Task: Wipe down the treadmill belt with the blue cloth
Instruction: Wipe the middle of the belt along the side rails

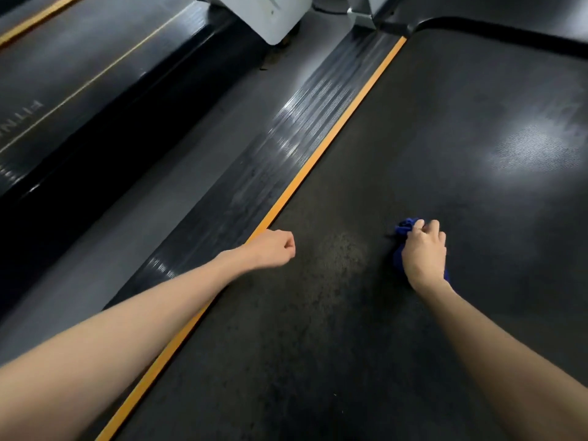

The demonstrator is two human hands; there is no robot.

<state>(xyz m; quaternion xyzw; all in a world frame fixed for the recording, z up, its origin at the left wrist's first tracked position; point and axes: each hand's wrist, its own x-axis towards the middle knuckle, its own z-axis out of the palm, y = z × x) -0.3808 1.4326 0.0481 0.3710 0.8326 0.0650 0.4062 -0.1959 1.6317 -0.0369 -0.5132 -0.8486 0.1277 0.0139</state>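
The right hand (424,254) is closed over the bunched blue cloth (404,230), knuckles up, pressing it onto the dark treadmill belt (366,345); folds poke out past the fingers. Left of it the left hand (273,249) is curled in a loose fist, seemingly empty, beside the orange strip (318,160).

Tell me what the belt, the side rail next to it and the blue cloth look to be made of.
Belt: looks like matte black rubber, with a fine woven texture where light hits.
Side rail: probably ribbed rubber or plastic, semi-glossy, with lengthwise grooves catching glare.
Blue cloth: soft fabric, bunched under the right hand; the weave is too small to tell.
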